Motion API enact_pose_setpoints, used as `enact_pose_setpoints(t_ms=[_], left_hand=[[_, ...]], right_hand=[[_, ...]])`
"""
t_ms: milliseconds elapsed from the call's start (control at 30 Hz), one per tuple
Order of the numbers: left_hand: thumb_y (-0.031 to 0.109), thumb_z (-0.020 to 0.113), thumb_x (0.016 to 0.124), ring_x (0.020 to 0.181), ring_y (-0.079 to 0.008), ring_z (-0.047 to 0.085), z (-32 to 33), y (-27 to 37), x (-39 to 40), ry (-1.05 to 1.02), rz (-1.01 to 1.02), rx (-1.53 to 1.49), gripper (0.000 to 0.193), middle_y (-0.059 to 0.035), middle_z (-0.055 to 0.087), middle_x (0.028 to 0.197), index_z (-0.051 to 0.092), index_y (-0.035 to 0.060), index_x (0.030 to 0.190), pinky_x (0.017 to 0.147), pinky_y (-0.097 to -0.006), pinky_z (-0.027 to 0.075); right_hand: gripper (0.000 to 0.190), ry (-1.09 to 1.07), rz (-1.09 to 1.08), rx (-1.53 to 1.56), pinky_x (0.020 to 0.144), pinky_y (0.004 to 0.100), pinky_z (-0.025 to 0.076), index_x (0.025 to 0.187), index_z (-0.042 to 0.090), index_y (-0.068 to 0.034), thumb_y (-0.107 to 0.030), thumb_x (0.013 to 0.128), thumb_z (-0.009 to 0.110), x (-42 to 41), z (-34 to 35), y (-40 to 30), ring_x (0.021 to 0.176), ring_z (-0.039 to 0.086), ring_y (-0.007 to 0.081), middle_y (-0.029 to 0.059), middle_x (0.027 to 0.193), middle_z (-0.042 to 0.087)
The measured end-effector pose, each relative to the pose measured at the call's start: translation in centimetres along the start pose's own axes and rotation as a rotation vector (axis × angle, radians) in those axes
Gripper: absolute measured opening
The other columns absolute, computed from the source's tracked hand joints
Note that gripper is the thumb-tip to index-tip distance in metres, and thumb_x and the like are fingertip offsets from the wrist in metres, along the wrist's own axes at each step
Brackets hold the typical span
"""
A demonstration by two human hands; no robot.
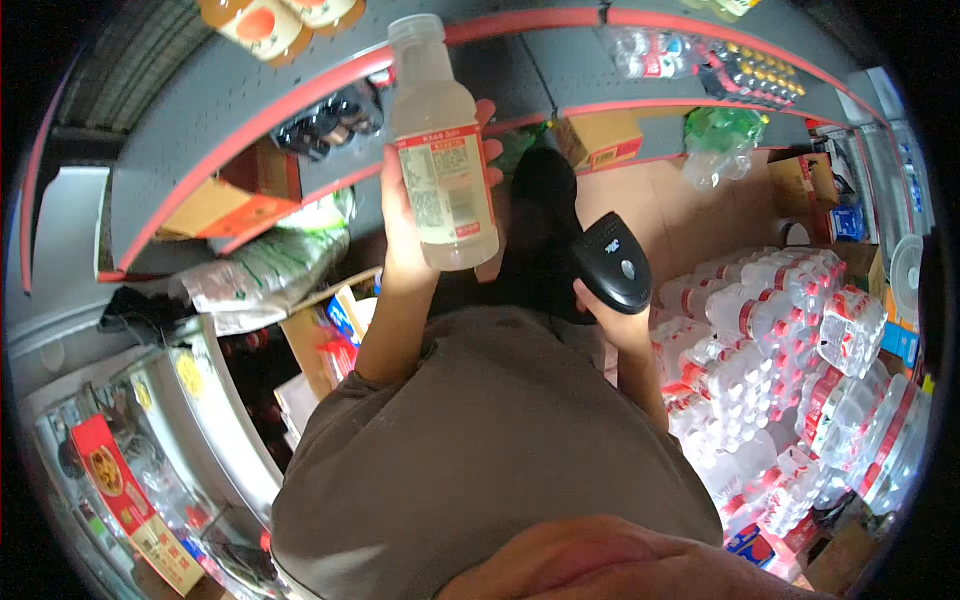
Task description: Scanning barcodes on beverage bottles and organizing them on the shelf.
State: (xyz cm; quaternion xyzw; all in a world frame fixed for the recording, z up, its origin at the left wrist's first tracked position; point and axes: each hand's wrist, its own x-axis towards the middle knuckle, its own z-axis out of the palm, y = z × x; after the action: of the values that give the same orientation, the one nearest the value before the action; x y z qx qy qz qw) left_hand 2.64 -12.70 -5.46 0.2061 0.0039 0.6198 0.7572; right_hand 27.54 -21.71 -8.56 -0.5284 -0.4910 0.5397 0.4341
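My left hand [405,225] is wrapped around a plastic bottle [450,97] of pale, cloudy drink and holds it raised in front of the shelves. The bottle is nearly upright, with its cap end leaning slightly left. Its paper label [448,187], cream with a red border, faces me and bears small print and a barcode. My right hand [626,322] grips a black handheld barcode scanner [615,262] lower and to the right, apart from the bottle. The scanner's handle is mostly hidden by the hand.
Grey metal shelves [180,112] with red edge strips curve across the front. They hold juice bottles [259,26], dark shrink-wrapped packs [330,120] and cartons [600,139]. Shrink-wrapped water bottles [750,330] are stacked on the floor at my right. A display fridge [225,405] stands at left.
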Motion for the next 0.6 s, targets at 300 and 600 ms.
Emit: enact_pose_setpoints(t_ms=[300,600], left_hand=[[0.056,0.033,0.093,0.119,-0.0413,0.050,-0.4,-0.7,-3.9,0.216,-0.104,0.111,0.072,-0.0212,0.039,0.142,0.037,0.0010,0.140,0.092,-0.0611,0.045],[0.054,0.032,0.092,0.093,-0.0325,0.063,-0.8,-0.3,-4.1,0.218,-0.142,0.333,0.071,-0.0210,0.049,0.133,0.041,-0.0014,0.135,0.070,-0.0452,0.056]], right_hand=[[0.045,-0.307,-0.310,-0.227,0.076,0.0303,0.050,0.108,0.057,0.003,-0.002,0.066,0.073,0.0,3.5,-4.4,0.082,0.065,0.0197,0.0119,0.091,0.067],[0.039,-0.420,-0.281,-0.423,0.066,0.0363,0.048,0.095,0.054,0.001,-0.006,0.061,0.070,0.5,3.9,-5.0,0.078,0.063,0.0395,0.0207,0.080,0.059]])
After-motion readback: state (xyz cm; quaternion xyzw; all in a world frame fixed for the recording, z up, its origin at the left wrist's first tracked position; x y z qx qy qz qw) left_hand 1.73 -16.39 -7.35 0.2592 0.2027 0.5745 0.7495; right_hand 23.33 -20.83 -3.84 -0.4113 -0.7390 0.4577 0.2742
